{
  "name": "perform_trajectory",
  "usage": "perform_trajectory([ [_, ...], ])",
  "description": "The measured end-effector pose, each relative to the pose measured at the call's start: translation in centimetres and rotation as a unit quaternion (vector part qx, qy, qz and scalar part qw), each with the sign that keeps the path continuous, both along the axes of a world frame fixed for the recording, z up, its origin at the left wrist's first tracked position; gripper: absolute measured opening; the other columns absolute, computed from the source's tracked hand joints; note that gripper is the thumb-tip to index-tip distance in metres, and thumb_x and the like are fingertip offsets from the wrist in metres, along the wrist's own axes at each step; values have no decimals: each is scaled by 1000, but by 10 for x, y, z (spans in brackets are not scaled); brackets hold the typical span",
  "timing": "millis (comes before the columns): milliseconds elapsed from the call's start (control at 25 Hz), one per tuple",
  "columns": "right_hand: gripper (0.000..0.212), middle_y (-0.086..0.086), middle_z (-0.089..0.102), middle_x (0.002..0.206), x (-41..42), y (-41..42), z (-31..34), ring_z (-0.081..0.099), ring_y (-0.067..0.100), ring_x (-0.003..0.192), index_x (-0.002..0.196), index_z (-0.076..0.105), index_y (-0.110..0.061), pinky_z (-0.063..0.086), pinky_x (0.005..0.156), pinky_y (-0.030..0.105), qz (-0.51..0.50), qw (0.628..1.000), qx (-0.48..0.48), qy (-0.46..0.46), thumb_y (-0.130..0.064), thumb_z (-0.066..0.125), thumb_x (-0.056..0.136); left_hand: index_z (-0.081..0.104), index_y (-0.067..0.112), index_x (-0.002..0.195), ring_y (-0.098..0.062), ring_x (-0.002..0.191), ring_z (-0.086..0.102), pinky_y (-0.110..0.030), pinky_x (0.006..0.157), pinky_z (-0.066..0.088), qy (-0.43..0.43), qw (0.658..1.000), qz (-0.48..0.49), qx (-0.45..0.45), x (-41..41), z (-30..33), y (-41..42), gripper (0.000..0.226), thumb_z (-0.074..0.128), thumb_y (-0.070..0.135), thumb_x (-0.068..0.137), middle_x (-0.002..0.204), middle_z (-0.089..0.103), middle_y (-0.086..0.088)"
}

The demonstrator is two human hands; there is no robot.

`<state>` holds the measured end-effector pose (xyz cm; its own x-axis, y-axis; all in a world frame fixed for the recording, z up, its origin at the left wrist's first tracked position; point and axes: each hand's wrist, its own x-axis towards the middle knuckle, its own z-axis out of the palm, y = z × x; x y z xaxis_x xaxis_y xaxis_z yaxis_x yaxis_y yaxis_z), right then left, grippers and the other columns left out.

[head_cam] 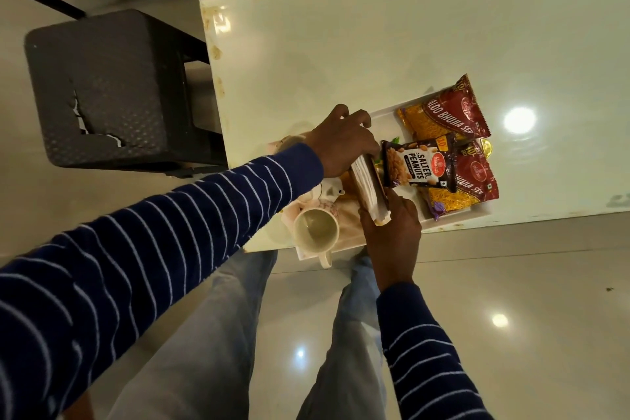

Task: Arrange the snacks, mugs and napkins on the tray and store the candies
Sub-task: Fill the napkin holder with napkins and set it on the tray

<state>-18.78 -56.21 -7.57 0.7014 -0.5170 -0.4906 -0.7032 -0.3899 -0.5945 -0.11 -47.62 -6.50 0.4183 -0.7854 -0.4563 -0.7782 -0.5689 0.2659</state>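
A white tray lies on the table's near corner. On it are two red aloo bhujia packets and a dark salted peanuts packet. A stack of white napkins in a brown holder stands on edge beside the peanuts. My left hand grips its far end. My right hand grips its near end. A cream mug stands at the tray's near left, and a second mug shows partly under my left wrist.
The white table stretches away beyond the tray. A dark grey plastic stool stands left of the table. A gold-wrapped candy peeks out at the tray's right edge. My legs and the glossy floor are below.
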Motion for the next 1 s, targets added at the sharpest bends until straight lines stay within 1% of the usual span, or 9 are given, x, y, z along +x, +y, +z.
perform_trajectory([
  [240,64,3,58,134,0,-2,-4,54,23,124,141,50,-19,50,100,53,14,1000,5,25,-35,76,85,60,32,128,-21,139,29,-42,107,25,-9,1000,-14,8,1,-5,-1,53,64,3,85,130,62,6],
  [360,75,5,53,143,-2,-13,1,46,24,134,145,45,-18,42,110,45,47,998,28,24,-40,78,82,43,34,144,-23,145,23,-48,109,25,-17,999,-23,24,1,8,3,72,65,2,84,153,41,6],
  [480,64,4,55,139,-5,-36,22,48,24,130,139,51,-19,42,104,35,52,998,-6,-33,-49,70,86,47,29,142,-23,136,39,-42,105,35,-27,983,122,-131,4,33,35,68,68,12,80,156,36,4],
  [520,56,3,58,133,-5,-50,30,52,24,125,134,54,-19,46,100,37,41,997,-28,-64,-49,66,89,51,25,138,-19,130,45,-33,104,36,-37,954,216,-205,4,41,51,59,68,16,82,150,43,3],
  [600,44,5,63,124,0,-85,40,58,25,115,127,59,-17,53,94,47,-4,993,-50,-111,-45,62,93,54,19,130,-9,112,54,-14,93,41,-60,855,425,-291,1,52,85,45,67,23,88,134,54,4],
  [720,38,9,64,122,21,-150,44,60,25,109,126,61,-13,53,93,48,-42,991,-46,-123,-36,62,95,57,16,121,-7,94,61,-24,82,54,-41,675,692,-254,-22,45,130,33,65,28,92,114,62,5],
  [800,39,11,62,127,39,-187,42,61,26,109,129,60,-11,51,90,38,-22,994,-32,-102,-34,60,97,59,13,120,-17,100,64,-30,80,55,24,588,779,-218,-47,30,147,30,63,27,93,112,65,-2],
  [920,38,12,61,134,57,-230,23,61,28,116,132,60,-9,43,97,28,34,999,-24,-4,-31,55,100,60,17,111,-31,107,62,-30,75,49,156,534,815,-163,-92,7,148,16,56,24,97,109,65,-6],
  [1000,36,12,61,136,64,-242,5,59,29,122,133,61,-10,43,109,40,14,999,25,37,-26,54,101,58,18,109,-28,103,61,-36,79,47,239,523,809,-124,-116,-9,144,15,52,27,99,118,64,-12],
])
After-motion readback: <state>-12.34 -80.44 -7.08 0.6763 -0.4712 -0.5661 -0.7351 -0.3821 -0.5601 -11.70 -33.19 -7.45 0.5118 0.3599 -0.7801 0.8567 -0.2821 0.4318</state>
